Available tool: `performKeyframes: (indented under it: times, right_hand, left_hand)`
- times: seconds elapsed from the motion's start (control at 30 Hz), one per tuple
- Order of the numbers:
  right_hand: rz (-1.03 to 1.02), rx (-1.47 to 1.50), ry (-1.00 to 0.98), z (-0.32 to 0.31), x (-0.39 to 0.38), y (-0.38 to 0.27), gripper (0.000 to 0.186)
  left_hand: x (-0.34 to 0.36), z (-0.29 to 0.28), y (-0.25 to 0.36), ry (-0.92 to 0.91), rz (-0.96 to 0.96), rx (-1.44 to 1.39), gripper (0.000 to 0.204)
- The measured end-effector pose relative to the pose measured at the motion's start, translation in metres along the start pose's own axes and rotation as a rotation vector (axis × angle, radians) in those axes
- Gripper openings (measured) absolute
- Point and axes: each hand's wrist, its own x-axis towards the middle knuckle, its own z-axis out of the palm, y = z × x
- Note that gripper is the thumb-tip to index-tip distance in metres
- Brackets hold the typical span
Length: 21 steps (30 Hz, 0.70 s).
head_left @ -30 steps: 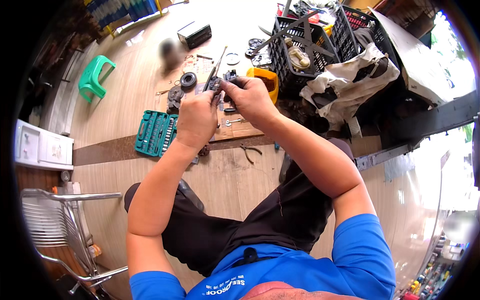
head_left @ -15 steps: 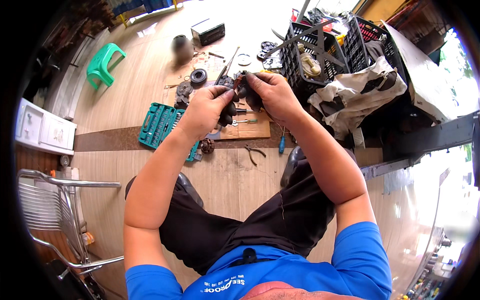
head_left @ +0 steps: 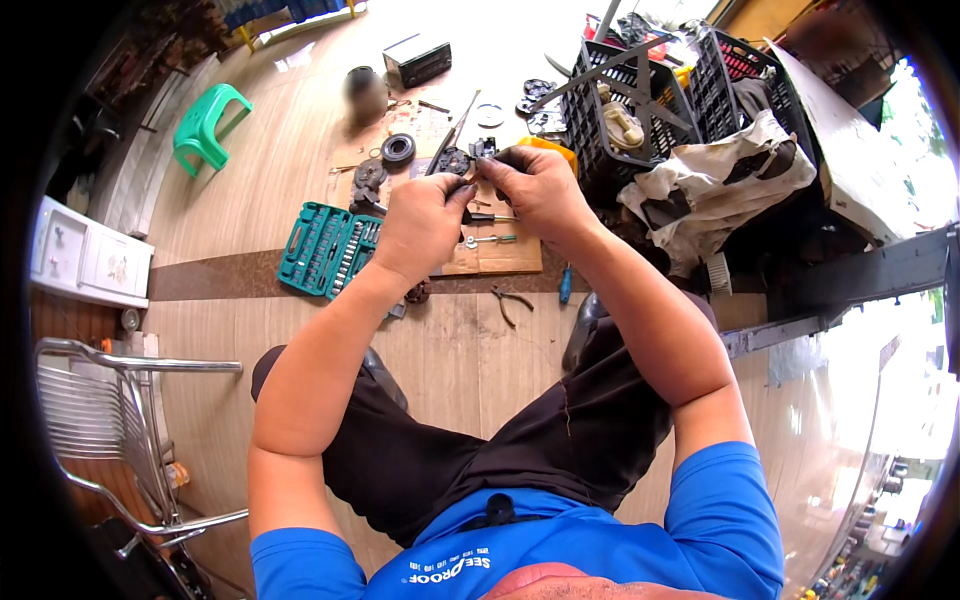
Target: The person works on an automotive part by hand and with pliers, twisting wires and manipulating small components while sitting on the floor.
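My left hand (head_left: 425,220) and my right hand (head_left: 540,190) meet above a sheet of cardboard (head_left: 515,262) on the floor. Both are closed, thumbs against blackened fingertips. Whatever small piece they pinch between them is too small and too covered to name. Just beyond the fingertips lies a round dark mechanical part (head_left: 455,160). Below the hands are a screwdriver (head_left: 490,217) with a black handle and a ratchet (head_left: 493,240) with a green handle. A thin reddish wire (head_left: 568,412) runs across my right trouser leg.
An open teal socket set (head_left: 325,250) lies left of the cardboard. Pliers (head_left: 513,306) and a blue-handled screwdriver (head_left: 566,284) rest nearer my feet. A black ring-shaped wheel (head_left: 398,150) lies beyond. Black crates (head_left: 625,125) stand at right, a green stool (head_left: 207,130) far left.
Both hands have turned, hiding the dark fingers seen below them before, and their fingertips have come closer together. The reddish-brown piece that showed between them is now mostly covered.
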Motion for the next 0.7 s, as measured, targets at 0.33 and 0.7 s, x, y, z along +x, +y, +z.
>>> performKeyframes:
  times: [0.33,0.7]
  right_hand:
    - [-0.154,0.043,-0.062,0.002,0.001,0.006,0.02]
    - [-0.238,-0.034,0.117,0.019,-0.005,0.005,0.019]
  left_hand:
    - [0.001,-0.016,-0.01,-0.348,-0.369,-0.801,0.019]
    - [-0.002,0.006,-0.012,-0.082,-0.122,-0.459,0.023]
